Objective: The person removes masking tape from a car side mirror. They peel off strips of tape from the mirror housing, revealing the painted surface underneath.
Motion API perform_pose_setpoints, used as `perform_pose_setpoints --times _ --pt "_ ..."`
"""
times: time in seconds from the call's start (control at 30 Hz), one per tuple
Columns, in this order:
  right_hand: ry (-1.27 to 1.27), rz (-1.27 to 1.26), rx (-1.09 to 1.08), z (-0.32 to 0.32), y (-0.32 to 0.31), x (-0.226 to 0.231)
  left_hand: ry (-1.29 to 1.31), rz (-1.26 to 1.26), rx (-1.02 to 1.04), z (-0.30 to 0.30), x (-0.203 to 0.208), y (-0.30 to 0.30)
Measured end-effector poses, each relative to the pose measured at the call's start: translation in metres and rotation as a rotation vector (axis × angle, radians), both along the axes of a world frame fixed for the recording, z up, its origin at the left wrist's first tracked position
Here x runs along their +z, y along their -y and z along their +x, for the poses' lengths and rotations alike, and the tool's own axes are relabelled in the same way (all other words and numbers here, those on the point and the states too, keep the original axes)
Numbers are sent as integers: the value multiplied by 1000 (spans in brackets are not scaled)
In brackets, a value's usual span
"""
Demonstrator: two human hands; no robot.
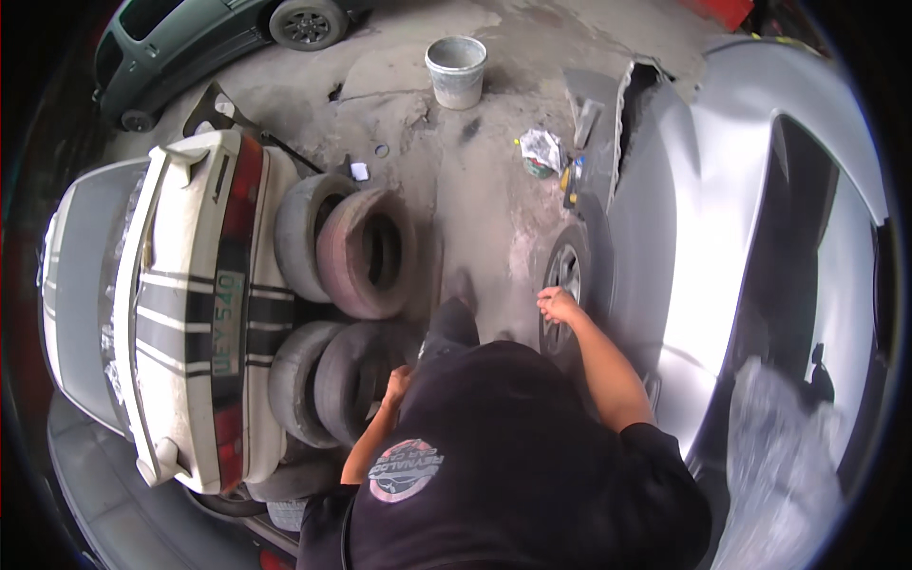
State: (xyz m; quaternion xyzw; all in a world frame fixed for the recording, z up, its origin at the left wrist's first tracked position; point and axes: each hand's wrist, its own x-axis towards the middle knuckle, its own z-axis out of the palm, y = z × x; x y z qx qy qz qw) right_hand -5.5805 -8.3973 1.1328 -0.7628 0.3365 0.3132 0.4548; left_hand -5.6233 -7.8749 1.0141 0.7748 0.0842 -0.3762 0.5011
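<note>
My right hand (558,304) is raised in front of a car wheel (567,271), its fingers curled together. Whatever those fingers may hold is too small to make out. Down by my side, my left hand (397,384) is closed beside a stack of worn tires (343,382); the inside of its grip is hidden. The wheel belongs to a silver-grey car (679,190) on my right. A second group of tires (366,252), one of them reddish with dust, leans farther ahead on the left.
A white car (180,304) with dark stripes stands behind the tires. Ahead on the concrete floor is a grey bucket (457,71). A plastic-covered tub (541,152) lies near the silver car's open front edge. Plastic sheeting (779,465) hangs at lower right. A dark green vehicle (204,43) is at far left.
</note>
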Motion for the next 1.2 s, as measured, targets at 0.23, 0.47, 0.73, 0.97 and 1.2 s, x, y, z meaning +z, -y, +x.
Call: perform_pose_setpoints --times 0.23,0.47,0.73,0.97,1.2 --pt "112 -11 244 249 82 -93 147 -156 -138 319 -84 68" --pt "183 -171 64 452 182 -23 -112 41 -54 730 64 199" --pt "137 -1 -221 690 263 -29 35 33 -64 1073 82 348" --pt "81 -87 -9 842 424 -43 -227 -178 -241 1155 61 475" --pt "377 -149 -100 1026 558 -14 -107 -60 -636 1302 50 580"
